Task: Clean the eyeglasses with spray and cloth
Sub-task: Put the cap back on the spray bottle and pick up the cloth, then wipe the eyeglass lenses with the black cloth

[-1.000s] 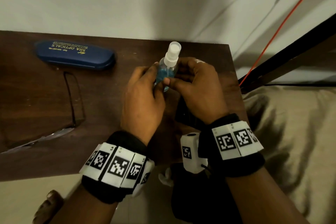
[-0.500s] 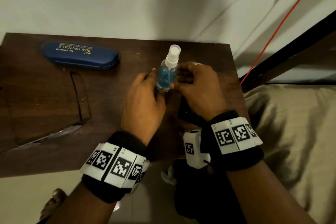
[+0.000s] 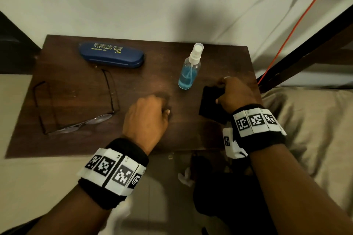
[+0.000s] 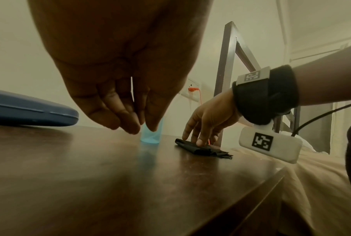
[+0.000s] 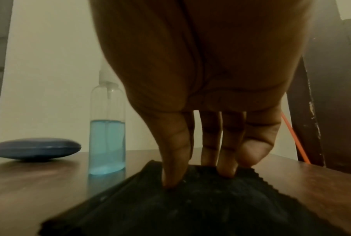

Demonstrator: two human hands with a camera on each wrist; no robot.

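The spray bottle [image 3: 190,66] [image 5: 107,137], clear with blue liquid and a white nozzle, stands upright on the dark wooden table [image 3: 181,131], with no hand on it. The thin-framed eyeglasses [image 3: 76,101] lie open on the table's left side, lenses toward me. A folded black cloth [image 3: 209,104] [image 4: 203,148] [image 5: 190,204] lies flat at the right. My right hand [image 3: 219,91] [image 5: 199,177] has its thumb and fingertips [image 5: 227,169] pressed down on the cloth. My left hand [image 3: 164,109] [image 4: 141,129] hovers over the table's middle, fingers loosely curled, holding nothing.
A blue glasses case [image 3: 111,54] [image 5: 37,148] lies at the back left. The wall runs behind the table, with an orange cable [image 3: 286,40] hanging at the right. A dark bed frame [image 3: 305,47] and beige bedding [image 3: 309,129] border the table's right edge.
Both hands held the spray bottle above the table before. Now it stands on the table, released. My left hand drew back toward me and my right hand dropped onto the cloth.
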